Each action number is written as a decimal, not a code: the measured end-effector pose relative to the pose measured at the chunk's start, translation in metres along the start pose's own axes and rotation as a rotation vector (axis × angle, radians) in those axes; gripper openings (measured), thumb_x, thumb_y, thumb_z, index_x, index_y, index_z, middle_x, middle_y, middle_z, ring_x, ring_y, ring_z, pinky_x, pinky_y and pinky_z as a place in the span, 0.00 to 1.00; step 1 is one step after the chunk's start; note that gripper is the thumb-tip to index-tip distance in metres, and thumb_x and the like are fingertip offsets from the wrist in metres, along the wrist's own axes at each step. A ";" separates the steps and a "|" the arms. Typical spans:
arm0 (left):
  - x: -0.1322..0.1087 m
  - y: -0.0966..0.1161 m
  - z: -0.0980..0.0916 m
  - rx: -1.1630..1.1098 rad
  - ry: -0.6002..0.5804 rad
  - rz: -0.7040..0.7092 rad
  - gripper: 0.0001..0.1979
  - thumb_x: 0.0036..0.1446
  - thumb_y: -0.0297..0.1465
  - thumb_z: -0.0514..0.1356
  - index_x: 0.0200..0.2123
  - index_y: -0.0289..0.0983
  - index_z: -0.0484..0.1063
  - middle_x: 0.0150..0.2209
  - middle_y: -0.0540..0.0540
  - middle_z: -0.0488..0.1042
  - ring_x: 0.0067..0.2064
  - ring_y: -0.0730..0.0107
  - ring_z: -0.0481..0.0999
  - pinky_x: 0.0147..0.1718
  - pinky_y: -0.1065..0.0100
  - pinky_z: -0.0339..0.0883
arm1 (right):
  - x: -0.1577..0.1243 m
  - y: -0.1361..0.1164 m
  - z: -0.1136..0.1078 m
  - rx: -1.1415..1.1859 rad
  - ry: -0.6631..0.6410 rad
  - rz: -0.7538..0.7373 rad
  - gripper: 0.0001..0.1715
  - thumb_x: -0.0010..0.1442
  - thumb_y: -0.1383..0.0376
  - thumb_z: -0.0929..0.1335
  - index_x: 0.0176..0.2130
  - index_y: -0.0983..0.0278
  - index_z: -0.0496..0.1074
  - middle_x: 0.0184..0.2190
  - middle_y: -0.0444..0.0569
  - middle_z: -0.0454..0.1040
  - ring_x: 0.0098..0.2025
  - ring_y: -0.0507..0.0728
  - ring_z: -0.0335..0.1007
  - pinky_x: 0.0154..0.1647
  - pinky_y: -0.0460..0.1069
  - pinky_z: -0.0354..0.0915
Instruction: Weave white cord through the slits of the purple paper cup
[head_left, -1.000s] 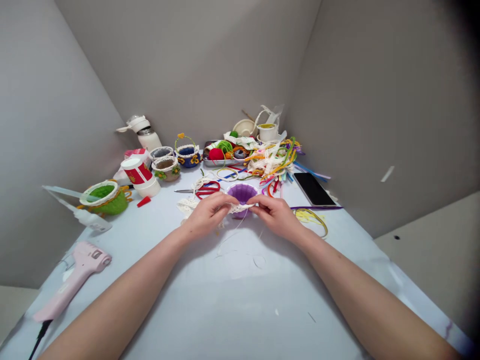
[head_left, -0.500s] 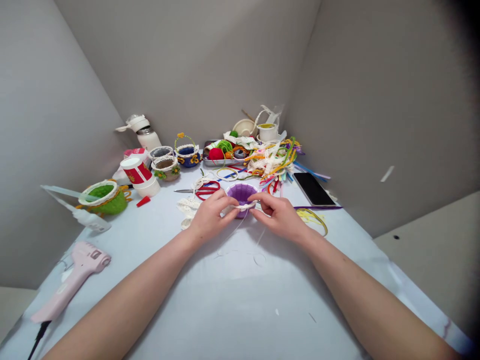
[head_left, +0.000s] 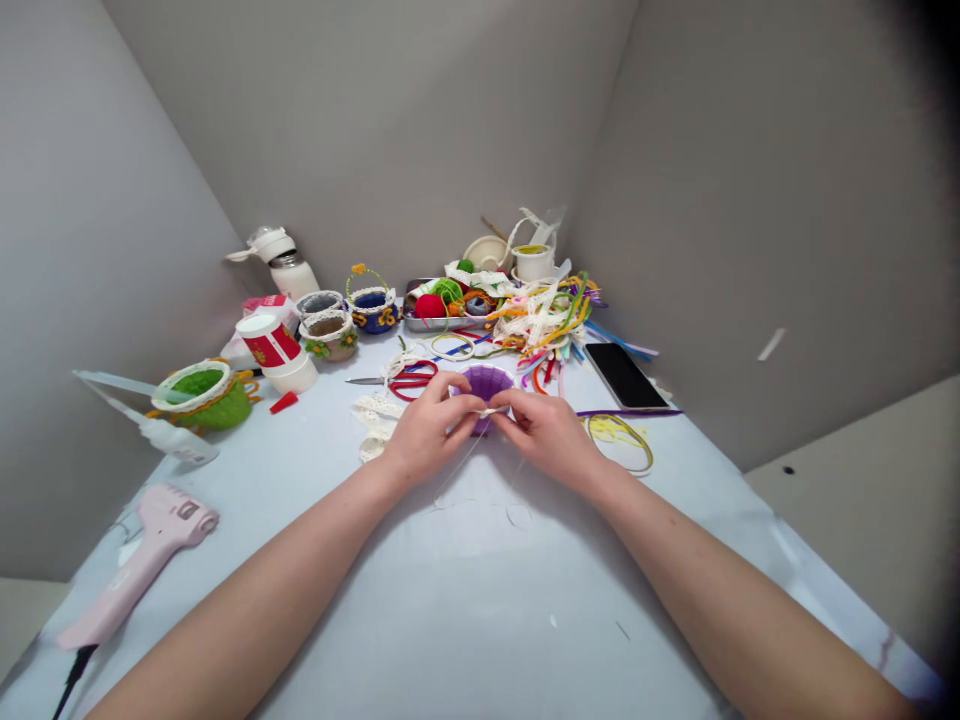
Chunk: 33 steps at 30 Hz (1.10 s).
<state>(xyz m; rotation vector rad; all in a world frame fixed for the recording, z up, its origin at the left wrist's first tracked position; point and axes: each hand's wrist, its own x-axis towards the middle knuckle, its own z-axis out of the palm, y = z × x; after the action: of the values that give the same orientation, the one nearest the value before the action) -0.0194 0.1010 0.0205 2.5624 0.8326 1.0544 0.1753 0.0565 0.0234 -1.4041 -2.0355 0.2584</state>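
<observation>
A purple ribbed cup (head_left: 486, 380) lies in the middle of the table, its inside facing me. At its near rim, a short piece of white braided trim (head_left: 490, 411) runs between my fingertips. My left hand (head_left: 435, 425) pinches the trim's left end between thumb and fingers. From the right, my right hand (head_left: 546, 428) pinches it too, its fingertips almost meeting the left ones. A thin pale thread (head_left: 463, 468) hangs from there down onto the table. Both hands partly hide the cup. Left of them lie cream lace (head_left: 377, 425) and red-handled scissors (head_left: 412, 379).
A pink glue gun (head_left: 142, 560) lies at the near left. Behind it stand a green felt basket (head_left: 225, 405), a white bottle (head_left: 292, 275) and small decorated pots (head_left: 341, 345). A yarn tray (head_left: 416, 323), piled ribbons (head_left: 544, 315) and a phone (head_left: 624, 376) lie toward the back and right.
My hands have drawn closer together over the trim, so less of it shows between them. The view has shifted very slightly.
</observation>
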 end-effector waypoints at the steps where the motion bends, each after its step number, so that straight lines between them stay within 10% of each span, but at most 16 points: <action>1: 0.000 0.000 0.000 -0.003 -0.011 -0.001 0.09 0.61 0.26 0.55 0.42 0.40 0.74 0.45 0.44 0.68 0.48 0.66 0.71 0.47 0.64 0.67 | 0.000 0.000 0.000 0.003 0.000 0.001 0.10 0.64 0.64 0.64 0.42 0.61 0.73 0.31 0.46 0.76 0.27 0.51 0.66 0.31 0.45 0.57; 33: 0.002 0.002 0.008 -0.055 0.041 -0.010 0.05 0.59 0.27 0.58 0.37 0.37 0.74 0.37 0.45 0.73 0.40 0.67 0.73 0.40 0.66 0.67 | 0.000 -0.001 0.000 0.107 0.034 0.041 0.07 0.60 0.64 0.65 0.39 0.62 0.70 0.22 0.40 0.65 0.23 0.50 0.57 0.27 0.45 0.52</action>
<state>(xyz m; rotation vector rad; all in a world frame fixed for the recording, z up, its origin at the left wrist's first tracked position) -0.0116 0.1007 0.0171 2.4960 0.8143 1.1146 0.1746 0.0558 0.0237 -1.3762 -1.9372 0.3536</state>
